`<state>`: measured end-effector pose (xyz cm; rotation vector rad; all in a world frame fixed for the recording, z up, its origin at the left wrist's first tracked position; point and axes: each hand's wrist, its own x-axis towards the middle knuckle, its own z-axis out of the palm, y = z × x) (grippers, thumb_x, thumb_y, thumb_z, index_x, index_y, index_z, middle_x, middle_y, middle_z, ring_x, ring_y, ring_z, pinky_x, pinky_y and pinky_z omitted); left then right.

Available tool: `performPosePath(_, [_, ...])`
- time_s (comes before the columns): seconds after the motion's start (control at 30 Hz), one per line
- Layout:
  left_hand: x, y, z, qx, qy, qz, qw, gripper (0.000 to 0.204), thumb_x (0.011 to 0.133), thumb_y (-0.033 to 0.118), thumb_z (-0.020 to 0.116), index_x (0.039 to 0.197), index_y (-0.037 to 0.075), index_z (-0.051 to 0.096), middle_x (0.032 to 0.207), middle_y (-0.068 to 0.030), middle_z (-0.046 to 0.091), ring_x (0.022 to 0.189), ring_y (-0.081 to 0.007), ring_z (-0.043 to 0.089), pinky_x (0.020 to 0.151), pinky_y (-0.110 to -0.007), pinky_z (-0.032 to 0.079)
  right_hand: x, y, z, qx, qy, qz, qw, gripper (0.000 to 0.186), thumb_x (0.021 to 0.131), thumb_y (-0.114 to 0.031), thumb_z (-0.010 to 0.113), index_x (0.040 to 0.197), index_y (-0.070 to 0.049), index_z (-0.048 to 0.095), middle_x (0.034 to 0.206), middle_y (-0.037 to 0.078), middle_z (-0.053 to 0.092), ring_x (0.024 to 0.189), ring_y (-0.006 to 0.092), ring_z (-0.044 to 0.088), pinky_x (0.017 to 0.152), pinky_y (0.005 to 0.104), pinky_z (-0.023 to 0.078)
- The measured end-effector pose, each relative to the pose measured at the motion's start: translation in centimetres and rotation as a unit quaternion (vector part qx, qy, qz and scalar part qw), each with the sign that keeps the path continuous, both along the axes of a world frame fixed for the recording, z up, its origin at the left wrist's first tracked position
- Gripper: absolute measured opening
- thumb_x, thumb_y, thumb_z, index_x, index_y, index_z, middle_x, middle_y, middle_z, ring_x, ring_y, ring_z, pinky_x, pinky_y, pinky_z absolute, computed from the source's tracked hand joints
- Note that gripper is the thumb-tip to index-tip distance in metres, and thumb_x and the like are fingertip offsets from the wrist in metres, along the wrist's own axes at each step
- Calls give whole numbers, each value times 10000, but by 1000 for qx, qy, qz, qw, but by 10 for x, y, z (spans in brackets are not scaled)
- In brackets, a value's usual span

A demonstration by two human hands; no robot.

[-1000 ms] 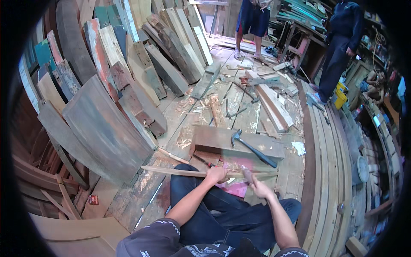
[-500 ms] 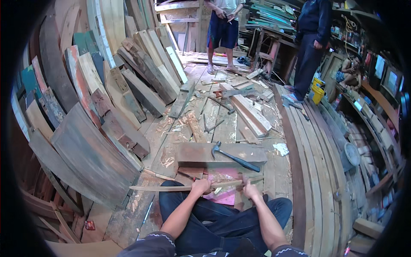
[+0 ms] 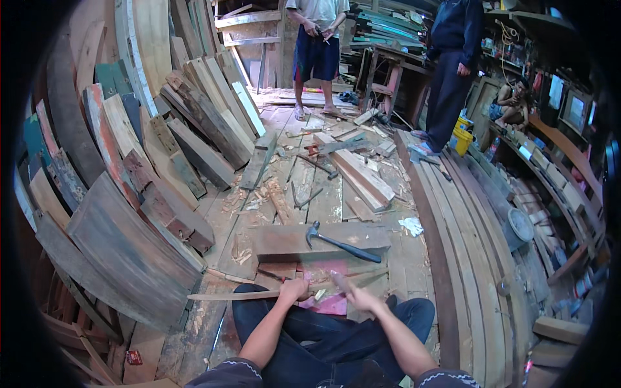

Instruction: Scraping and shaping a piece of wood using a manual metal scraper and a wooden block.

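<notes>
My left hand is closed round a long, thin wooden strip held crosswise above my lap. The strip tapers to a point on the left, and its other end reaches right past my hands. Over the strip's right part is my right hand, closed and slightly blurred. A small greyish piece shows at its fingers, too smeared to name. Beneath the strip a pink sheet lies on the floor. Just beyond, a claw hammer with a dark handle rests on a thick wooden block.
Boards lean in rows along the left. Long planks run down the right side. Wood shavings, a handsaw and lumber cover the floor ahead. Two people stand at the back; another sits far right, near yellow buckets.
My right hand has slid left along the strip, closer to my left hand. The left hand keeps its hold. The whole view has shifted slightly.
</notes>
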<state>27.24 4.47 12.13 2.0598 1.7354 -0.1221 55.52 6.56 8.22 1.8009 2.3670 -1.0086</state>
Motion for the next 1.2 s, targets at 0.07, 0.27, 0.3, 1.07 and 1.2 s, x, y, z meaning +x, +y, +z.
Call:
performPosePath(0.07, [-11, -6, -10, 1, 9, 4, 1000, 391, 816, 361, 606, 976, 14, 684, 1012, -229, 672, 959, -354, 666, 796, -487, 535, -8, -5, 39, -41, -89, -41, 994, 590, 891, -249, 461, 1417, -33, 300, 975, 319, 637, 892, 381, 666, 754, 467, 547])
performPosePath(0.27, [4, 4, 1, 21, -11, 8, 1000, 326, 831, 270, 555, 979, 11, 686, 996, -223, 677, 930, -371, 671, 778, -486, 542, -14, -32, 7, 125, 33, 10, 992, 628, 873, -289, 497, 1396, 2, 308, 985, 329, 630, 938, 448, 633, 838, 497, 505])
performPosePath(0.3, [2, 2, 7, 10, 2, 1, 1000, 334, 828, 276, 562, 990, 11, 687, 1003, -222, 676, 929, -364, 673, 783, -480, 544, -9, -24, 5, 122, 34, 10, 992, 628, 873, -289, 497, 1396, 2, 308, 985, 329, 630, 938, 448, 633, 838, 497, 505])
performPosePath(1.07, [30, 26, -73, 154, 78, -74, 982, 493, 870, 449, 552, 1145, 40, 544, 962, -226, 666, 839, -381, 678, 670, -499, 540, 5, -10, 39, -25, -46, -182, 982, 729, 886, -279, 452, 1481, 7, 141, 1159, 357, 559, 1090, 437, 578, 963, 461, 446])
performPosePath(1.2, [45, 18, -52, 138, 31, -32, 989, 336, 922, 254, 440, 1017, 11, 653, 971, -242, 663, 949, -371, 656, 715, -463, 548, 11, -11, 26, 12, -47, -189, 981, 711, 877, -326, 435, 1472, -20, 196, 1065, 310, 623, 993, 440, 620, 890, 507, 479])
